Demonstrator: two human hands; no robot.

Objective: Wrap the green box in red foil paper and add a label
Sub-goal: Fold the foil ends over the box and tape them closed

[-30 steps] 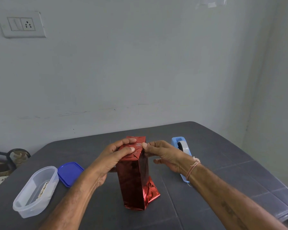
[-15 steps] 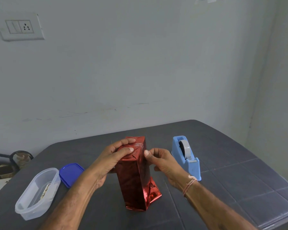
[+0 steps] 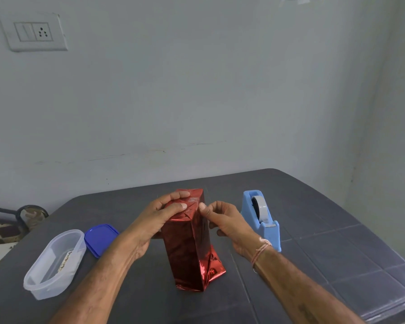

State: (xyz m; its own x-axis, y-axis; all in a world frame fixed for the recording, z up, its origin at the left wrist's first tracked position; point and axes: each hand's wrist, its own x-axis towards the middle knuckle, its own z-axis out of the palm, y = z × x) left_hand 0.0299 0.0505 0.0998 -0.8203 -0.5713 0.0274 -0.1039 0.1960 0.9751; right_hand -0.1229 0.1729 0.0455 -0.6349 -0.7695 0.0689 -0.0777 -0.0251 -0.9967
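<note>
The box, fully covered in shiny red foil paper (image 3: pixel 187 249), stands upright in the middle of the dark table (image 3: pixel 325 249). Its top end is folded shut, and a strip of clear tape lies across the folds. My left hand (image 3: pixel 159 218) lies over the top from the left, thumb and fingers curled round the top end and pressing the folded foil. My right hand (image 3: pixel 222 220) is at the top right edge, its thumb tip touching the foil there. At the bottom right the foil sticks out in a loose crumpled flap (image 3: pixel 211 267).
A light blue tape dispenser (image 3: pixel 262 218) stands right of my right hand. A clear plastic tub (image 3: pixel 54 263) holding a paper slip sits at the left, its blue lid (image 3: pixel 99 238) beside it. The table's front right edge is close.
My right hand has drawn back from the top fold to the top right edge, uncovering the tape dispenser behind it. My left hand has stayed on the top.
</note>
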